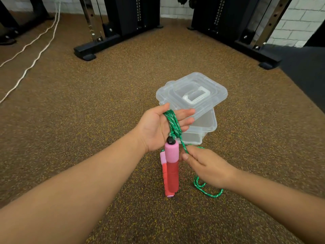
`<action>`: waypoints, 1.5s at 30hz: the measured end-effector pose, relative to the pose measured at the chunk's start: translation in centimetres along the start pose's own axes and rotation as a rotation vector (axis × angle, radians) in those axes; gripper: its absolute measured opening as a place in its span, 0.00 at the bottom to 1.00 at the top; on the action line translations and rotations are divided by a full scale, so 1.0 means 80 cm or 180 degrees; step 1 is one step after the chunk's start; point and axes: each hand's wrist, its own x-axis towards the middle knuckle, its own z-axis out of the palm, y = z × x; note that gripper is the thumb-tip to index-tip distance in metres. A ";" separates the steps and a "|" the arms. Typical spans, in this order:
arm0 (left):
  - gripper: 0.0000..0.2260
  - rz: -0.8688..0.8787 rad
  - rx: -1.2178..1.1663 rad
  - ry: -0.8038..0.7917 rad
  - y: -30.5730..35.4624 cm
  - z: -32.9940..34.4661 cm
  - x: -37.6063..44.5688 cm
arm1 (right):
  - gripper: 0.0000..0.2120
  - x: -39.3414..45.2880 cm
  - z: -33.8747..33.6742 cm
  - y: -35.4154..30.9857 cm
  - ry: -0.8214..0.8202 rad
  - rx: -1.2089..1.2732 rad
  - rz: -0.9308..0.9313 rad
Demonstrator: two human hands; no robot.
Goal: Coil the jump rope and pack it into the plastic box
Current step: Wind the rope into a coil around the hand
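No readable text anywhere in view.

The clear plastic box [202, 127] and its lid [192, 93], the pink-and-red foam handles [171, 166] of the green jump rope [173, 123], and the black gym machine frames [123, 16] carry no legible words, brands, numbers or signs.

Lighting: even, diffuse, moderately bright; source not visible. Shadows soft and faint. Clear plastic box [191, 101] shows mild white sheen on lid ridges, no hard glare. Wide-angle distortion: machine frames [112, 23] at top of frame lean outward. Centre reasonably sharp; forearms at lower edges soft and smeared. Speckled floor [88, 103] slightly blurred toward lower corners.
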 end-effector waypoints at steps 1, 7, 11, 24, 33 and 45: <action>0.26 -0.0013 0.0009 -0.0018 0.000 0.001 0.001 | 0.09 -0.001 -0.003 -0.003 -0.0052 -0.0140 -0.0079; 0.34 -0.0184 0.0238 0.0004 -0.008 0.006 0.004 | 0.15 -0.008 -0.030 -0.014 -0.0030 0.0063 -0.0480; 0.35 -0.0386 0.1045 0.0026 -0.014 0.005 0.004 | 0.17 -0.010 -0.050 -0.019 -0.0105 0.0215 -0.0679; 0.29 -0.1035 0.2444 -0.0821 -0.020 0.006 -0.013 | 0.13 0.015 -0.084 -0.005 0.0507 0.1888 0.0428; 0.18 -0.0575 0.1617 -0.0459 -0.011 0.006 -0.013 | 0.14 0.013 -0.062 0.008 0.0651 0.1911 0.0723; 0.21 -0.0164 0.0859 0.0182 0.009 -0.008 -0.006 | 0.17 -0.002 -0.034 0.028 0.0593 0.2067 0.0443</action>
